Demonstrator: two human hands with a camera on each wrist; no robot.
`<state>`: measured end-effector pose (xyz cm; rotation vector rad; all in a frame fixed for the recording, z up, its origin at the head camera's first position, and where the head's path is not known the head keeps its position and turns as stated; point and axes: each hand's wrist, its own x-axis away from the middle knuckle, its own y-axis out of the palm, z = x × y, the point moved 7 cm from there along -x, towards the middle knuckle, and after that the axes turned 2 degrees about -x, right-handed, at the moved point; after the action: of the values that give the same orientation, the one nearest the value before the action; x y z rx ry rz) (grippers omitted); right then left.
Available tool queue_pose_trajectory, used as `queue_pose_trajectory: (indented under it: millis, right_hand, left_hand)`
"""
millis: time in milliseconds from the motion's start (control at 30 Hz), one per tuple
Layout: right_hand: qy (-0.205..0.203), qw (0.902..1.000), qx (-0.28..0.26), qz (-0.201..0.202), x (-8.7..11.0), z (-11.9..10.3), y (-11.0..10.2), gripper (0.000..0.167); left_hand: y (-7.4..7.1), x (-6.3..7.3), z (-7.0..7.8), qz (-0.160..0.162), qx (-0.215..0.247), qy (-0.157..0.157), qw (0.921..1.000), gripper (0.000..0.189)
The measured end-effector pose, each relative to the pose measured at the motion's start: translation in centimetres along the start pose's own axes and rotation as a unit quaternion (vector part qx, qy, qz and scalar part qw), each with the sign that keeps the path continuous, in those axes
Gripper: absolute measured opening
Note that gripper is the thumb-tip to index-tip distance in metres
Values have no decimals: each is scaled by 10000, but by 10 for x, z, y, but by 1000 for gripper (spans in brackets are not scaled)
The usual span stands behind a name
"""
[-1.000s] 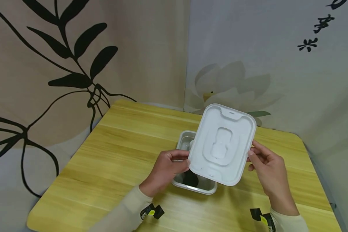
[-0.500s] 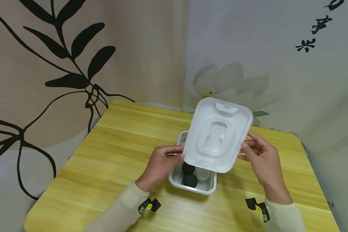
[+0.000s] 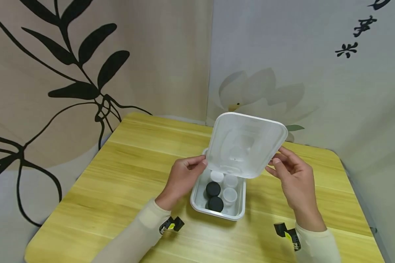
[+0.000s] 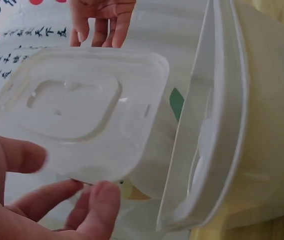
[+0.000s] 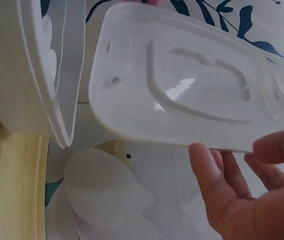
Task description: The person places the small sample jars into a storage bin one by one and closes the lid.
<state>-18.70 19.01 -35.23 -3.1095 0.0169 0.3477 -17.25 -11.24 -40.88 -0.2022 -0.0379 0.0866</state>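
A white plastic lid with rounded corners is held tilted above the back part of a white box. My left hand pinches the lid's left edge between thumb and fingers. At its right edge, my right hand grips it the same way, seen close up in the right wrist view on the lid's rim. Inside the box stand two round black-topped pieces and several round white ones. The lid hides the back of the box.
The box stands on a wood-grain table with rounded corners. Behind the table hang cloth backdrops, one with dark leaf prints, the other with a pale flower and dark characters. A small dark device is strapped to each wrist.
The lid has tipped up more steeply and shifted slightly left and away, both hands moving with it. More of the black and white round pieces in the box now show.
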Motion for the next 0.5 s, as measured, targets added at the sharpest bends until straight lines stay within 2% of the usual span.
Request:
queue_pose_trajectory:
  millis: [133,267,367,500]
  right_hand:
    - [-33,9999,-4,151,2,-1,1,38]
    - [-28,9993,-8,382,4,-1,2,43]
    - [-34,9991,-11,420,6,-1,3,45]
    - [-128,9994,-19,329,9,-2,6,46]
  left_hand:
    - [5,1,1,-326,468,-265,9980,51]
    - [9,1,3,-715,906,-400,9925,71]
    - [11,1,6,-884,1007,-421,9901,73]
    - [12,3,11,-1068,823,-251,9906,69]
